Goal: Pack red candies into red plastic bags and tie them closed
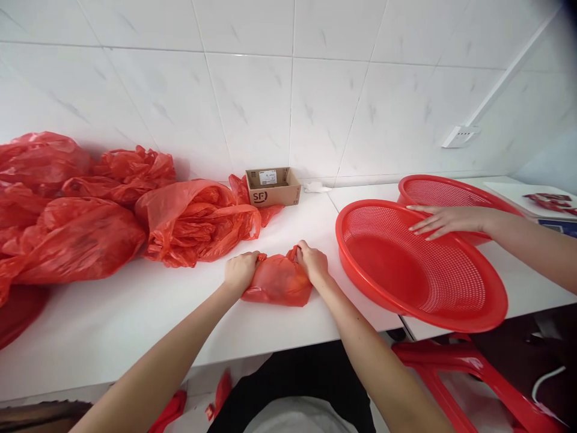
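A filled red plastic bag (280, 284) lies on the white table in front of me. My left hand (241, 272) is closed on its upper left corner. On the other side my right hand (312, 262) grips the upper right corner, with a twist of plastic poking out above the fingers. Dark and orange shapes show faintly through the thin film, too blurred to name. Farther left sits an opened red bag (198, 222) stuffed with crumpled red bags.
More filled red bags (81, 234) are heaped at the left. A small cardboard box (273, 187) stands by the tiled wall. To the right, another person's hand (446, 220) rests over a red mesh basket (392, 264), with a second basket (455, 187) behind. A red stool (478, 361) stands below.
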Demonstrator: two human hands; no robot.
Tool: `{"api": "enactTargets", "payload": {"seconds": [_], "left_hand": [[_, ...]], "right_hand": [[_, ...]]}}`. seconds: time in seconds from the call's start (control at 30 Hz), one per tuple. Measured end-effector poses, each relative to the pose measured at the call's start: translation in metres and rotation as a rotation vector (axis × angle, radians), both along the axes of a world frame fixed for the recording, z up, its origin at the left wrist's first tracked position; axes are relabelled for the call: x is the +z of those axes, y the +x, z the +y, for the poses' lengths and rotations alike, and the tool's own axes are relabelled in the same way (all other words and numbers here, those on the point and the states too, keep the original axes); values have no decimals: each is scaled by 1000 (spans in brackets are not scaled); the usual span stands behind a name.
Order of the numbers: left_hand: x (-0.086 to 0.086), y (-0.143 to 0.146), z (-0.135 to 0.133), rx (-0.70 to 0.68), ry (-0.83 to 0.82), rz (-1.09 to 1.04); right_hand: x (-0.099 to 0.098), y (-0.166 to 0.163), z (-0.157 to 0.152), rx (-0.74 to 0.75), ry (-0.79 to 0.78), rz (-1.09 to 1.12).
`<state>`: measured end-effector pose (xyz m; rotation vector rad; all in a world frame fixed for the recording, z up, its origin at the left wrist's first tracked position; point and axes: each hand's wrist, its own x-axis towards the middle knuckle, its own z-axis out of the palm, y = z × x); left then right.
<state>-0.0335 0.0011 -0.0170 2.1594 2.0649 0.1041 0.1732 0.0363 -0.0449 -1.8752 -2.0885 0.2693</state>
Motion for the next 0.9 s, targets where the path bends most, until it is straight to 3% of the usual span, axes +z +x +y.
{"api": "enactTargets", "payload": {"seconds": [0.23,0.53,0.9], "left_hand": [[-3,2,2,-39,10,60],[-18,-2,-1,-64,128,57],[-21,-5,-12,15,316,-79]], "right_hand": [[-3,0,2,5,16,-10],[-8,-3,-2,-35,49,89],[-6,8,-11,-143,144,655]]}}
